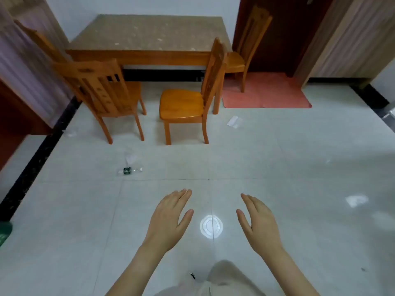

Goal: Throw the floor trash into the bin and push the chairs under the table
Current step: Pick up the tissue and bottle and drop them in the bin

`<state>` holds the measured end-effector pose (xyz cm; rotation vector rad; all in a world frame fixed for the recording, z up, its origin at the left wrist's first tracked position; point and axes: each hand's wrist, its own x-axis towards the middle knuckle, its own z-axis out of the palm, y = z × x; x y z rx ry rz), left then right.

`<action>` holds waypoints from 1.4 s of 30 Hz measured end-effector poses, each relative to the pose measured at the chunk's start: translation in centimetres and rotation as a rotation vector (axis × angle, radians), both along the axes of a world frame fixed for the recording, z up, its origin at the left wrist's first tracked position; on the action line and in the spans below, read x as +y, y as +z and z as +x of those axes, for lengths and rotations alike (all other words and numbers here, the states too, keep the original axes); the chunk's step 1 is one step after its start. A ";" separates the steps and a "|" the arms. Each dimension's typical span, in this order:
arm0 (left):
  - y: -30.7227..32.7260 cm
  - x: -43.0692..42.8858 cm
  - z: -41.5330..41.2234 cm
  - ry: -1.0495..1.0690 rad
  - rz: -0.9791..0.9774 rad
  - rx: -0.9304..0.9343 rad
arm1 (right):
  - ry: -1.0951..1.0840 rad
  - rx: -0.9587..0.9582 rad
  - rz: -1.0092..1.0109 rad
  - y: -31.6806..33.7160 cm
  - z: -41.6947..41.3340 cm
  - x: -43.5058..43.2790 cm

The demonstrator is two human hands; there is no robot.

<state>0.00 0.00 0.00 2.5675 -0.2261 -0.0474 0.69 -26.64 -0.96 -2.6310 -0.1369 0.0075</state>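
A wooden table (136, 54) stands against the far wall. Two orange wooden chairs are pulled out in front of it: the left chair (102, 92) turned askew, the right chair (188, 103) facing left. A third chair (248, 48) stands at the table's right end. On the floor lie a clear plastic bottle with a green label (130, 170), a crumpled wrapper (130, 158) just behind it, and a white paper (234, 121) right of the chairs. My left hand (168, 218) and my right hand (260, 223) hover open over the tiles, holding nothing.
A red mat (267, 90) lies before a dark door at the back right. A clear wrapper (71, 132) lies by the black floor border at left. A green object (4, 231) shows at the left edge. Light patches reflect on the tiles.
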 end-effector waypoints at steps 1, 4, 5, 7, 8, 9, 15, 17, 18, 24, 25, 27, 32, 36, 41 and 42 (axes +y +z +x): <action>-0.1 -0.4 0.8 -0.009 -0.013 0.001 | -0.026 -0.005 0.012 -0.1 0.4 -0.4; 0.1 -2.0 3.8 -0.039 -0.045 0.000 | -0.105 -0.003 -0.003 0.3 1.8 -2.2; 0.2 -2.8 5.2 -0.060 -0.047 -0.004 | -0.125 -0.006 -0.003 0.2 2.5 -3.0; 0.3 -4.3 8.4 -0.112 -0.030 -0.021 | -0.167 -0.033 -0.005 0.2 4.4 -4.8; 0.2 -5.0 10.2 -0.129 -0.034 -0.031 | -0.190 -0.037 -0.006 0.1 5.4 -5.8; 0.1 -5.9 12.0 -0.138 -0.035 -0.032 | -0.209 -0.037 -0.008 -0.2 6.6 -6.9; -1.3 -14.1 23.5 -0.187 -0.038 -0.024 | -0.296 -0.016 0.015 -1.9 15.6 -14.5; -1.6 -17.3 27.1 -0.205 -0.019 -0.004 | -0.312 0.010 0.014 -1.7 19.1 -17.4; -1.5 -18.8 28.9 -0.209 -0.005 0.006 | -0.319 0.021 0.012 -1.3 20.9 -18.9; 0.7 -25.9 40.7 -0.166 -0.006 -0.035 | -0.253 0.019 0.002 0.9 33.4 -26.2; 1.0 -26.6 42.6 -0.166 0.002 -0.054 | -0.249 0.020 0.005 1.1 35.6 -27.1; 1.4 -27.9 46.3 -0.160 0.018 -0.068 | -0.244 0.018 0.030 1.4 39.7 -28.4; -0.5 -30.3 55.4 -0.146 0.074 -0.040 | -0.208 0.021 0.042 -0.3 49.7 -30.6; -2.7 -32.0 64.7 -0.151 0.114 -0.028 | -0.204 0.030 0.019 -1.9 59.7 -32.1; -1.8 -33.3 79.0 -0.151 0.106 -0.068 | -0.206 -0.020 -0.014 -0.8 73.8 -34.0; -1.2 -33.3 81.8 -0.136 0.105 -0.080 | -0.198 -0.037 -0.016 -0.3 76.5 -34.2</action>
